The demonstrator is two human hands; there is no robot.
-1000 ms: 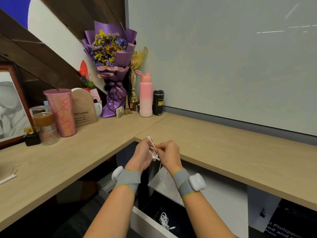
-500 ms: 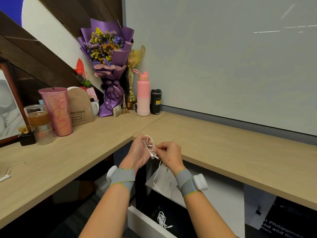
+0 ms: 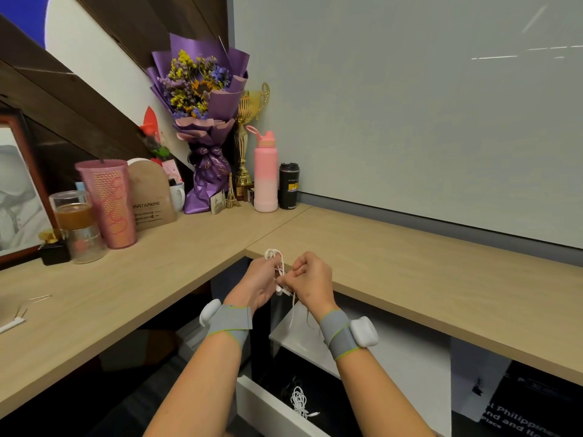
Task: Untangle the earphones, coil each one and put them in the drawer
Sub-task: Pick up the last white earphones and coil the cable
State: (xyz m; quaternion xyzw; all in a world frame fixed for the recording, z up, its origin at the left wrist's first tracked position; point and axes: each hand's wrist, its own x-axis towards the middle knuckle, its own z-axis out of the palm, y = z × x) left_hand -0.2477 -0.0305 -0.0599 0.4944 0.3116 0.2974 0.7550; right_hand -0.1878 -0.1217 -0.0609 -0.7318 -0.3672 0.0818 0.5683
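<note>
White earphones (image 3: 279, 269) being coiled above an open drawer (image 3: 268, 410).

Loops of the cord are gripped in the curled fingers of the left hand (image 3: 257, 287), and a strand is pinched by the right hand (image 3: 312, 279); a loose end hangs below the grip. Well beneath the hands, a second coiled pair (image 3: 299, 402) is seen lying in the drawer. One set is judged stowed, and the held set remains to be finished and put away.

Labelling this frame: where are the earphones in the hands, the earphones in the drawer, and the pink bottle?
Held earphones (image 3: 273, 255): head view, top loops of the cable.
Drawer earphones (image 3: 299, 400): head view, middle of the bundle.
Pink bottle (image 3: 266, 184): head view, mid-body.
</note>
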